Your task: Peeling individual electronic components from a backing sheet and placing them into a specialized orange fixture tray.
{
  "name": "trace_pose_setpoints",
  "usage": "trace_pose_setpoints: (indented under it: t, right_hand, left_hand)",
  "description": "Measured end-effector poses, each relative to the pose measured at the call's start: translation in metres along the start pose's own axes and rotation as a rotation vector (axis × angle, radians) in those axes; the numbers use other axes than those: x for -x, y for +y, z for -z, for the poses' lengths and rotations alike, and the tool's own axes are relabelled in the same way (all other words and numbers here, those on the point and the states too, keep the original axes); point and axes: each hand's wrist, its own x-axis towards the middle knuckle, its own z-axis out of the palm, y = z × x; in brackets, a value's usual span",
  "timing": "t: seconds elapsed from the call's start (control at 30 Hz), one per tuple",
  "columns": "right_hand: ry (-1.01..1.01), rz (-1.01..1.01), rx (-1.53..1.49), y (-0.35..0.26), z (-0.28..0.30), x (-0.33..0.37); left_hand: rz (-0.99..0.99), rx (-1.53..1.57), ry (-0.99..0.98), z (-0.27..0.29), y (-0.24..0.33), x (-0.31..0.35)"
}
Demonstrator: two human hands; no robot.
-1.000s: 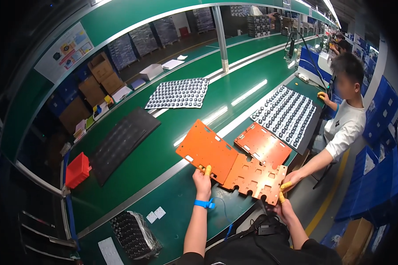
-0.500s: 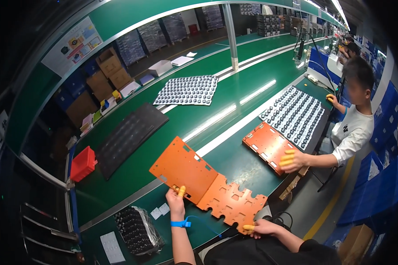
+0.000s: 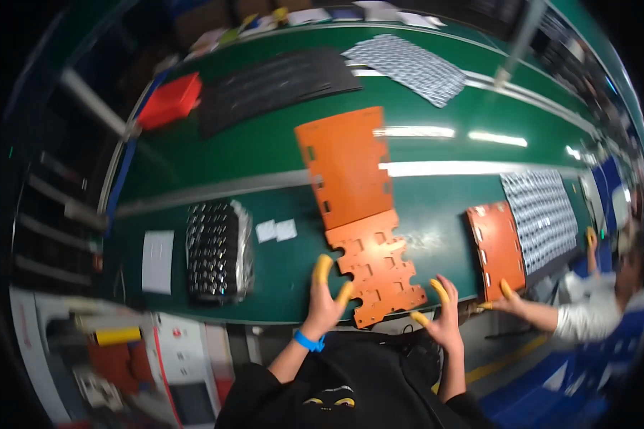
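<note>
A smooth orange panel (image 3: 350,171) and a notched orange plate (image 3: 379,275) with cut-outs lie end to end on the green bench, the notched one nearer me. My left hand (image 3: 324,304), with yellow finger covers and a blue wrist strap, is beside the notched plate's left edge, thumb and fingers apart. Whether its thumb touches the edge I cannot tell. On the other side, my right hand (image 3: 442,318) is spread open near the plate's lower right corner, also wearing yellow finger covers. Neither hand holds anything.
A plastic-wrapped stack of black parts (image 3: 218,250), a white sheet (image 3: 157,261) and small white cards (image 3: 276,230) lie left. At right, a co-worker's hand (image 3: 511,302) touches another orange panel (image 3: 495,247) beside a tray of round parts (image 3: 540,218). Behind are black sheets (image 3: 279,86) and a red bin (image 3: 170,101).
My view has swung down and left. Both hands have let go of the orange pieces, which now lie straighter in front of me. The co-worker's hand has shifted along their panel to its near edge.
</note>
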Motion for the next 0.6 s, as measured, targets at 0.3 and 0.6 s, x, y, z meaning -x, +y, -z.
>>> trace_pose_setpoints:
  t: [0.3, 0.6]
  right_hand:
    - [-0.007, 0.099, -0.046, 0.029, -0.061, 0.007]
    - [-0.128, 0.086, 0.030, 0.012, -0.069, -0.028]
  left_hand:
    - [-0.037, -0.253, -0.343, 0.024, 0.012, 0.055]
    - [-0.175, -0.113, -0.009, 0.053, -0.003, 0.032]
